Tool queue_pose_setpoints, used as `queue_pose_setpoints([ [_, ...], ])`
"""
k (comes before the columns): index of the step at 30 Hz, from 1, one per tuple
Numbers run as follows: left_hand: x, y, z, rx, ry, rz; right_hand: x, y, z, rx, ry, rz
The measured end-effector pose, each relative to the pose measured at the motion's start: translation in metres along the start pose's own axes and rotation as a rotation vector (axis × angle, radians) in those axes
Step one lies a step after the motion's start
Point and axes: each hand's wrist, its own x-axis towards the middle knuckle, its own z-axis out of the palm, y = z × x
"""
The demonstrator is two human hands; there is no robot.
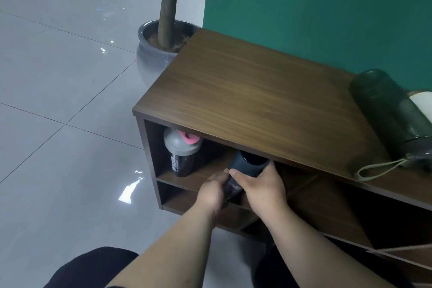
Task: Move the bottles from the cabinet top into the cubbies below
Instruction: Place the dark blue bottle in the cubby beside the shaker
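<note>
Both my hands hold a dark blue bottle (247,163) at the mouth of the upper left cubby (210,170) of the wooden cabinet (245,91). My right hand (260,188) wraps its upper body, my left hand (211,190) grips its lower end. The bottle tilts, its top under the cabinet top's front edge. A black shaker bottle (181,154) with a grey lid and pink cap stands upright at the left of the same cubby. A dark green bottle (392,117) with a beige strap (378,168) lies on the cabinet top at the right.
A white object (422,103) lies behind the green bottle at the right edge. A grey pot (152,51) with a tree trunk stands on the tiled floor beyond the cabinet's left end. A green wall (315,7) backs the cabinet. A lower cubby (177,196) lies below.
</note>
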Motion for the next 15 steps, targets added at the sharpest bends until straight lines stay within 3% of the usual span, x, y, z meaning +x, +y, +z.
queue_pose_setpoints([
  [6,0.007,0.000,0.006,-0.045,0.018,0.066,0.009,-0.007,-0.003,-0.047,-0.046,0.048],
  [15,-0.011,0.004,0.012,-0.056,-0.093,0.074,0.015,0.007,-0.001,0.042,-0.060,0.057],
])
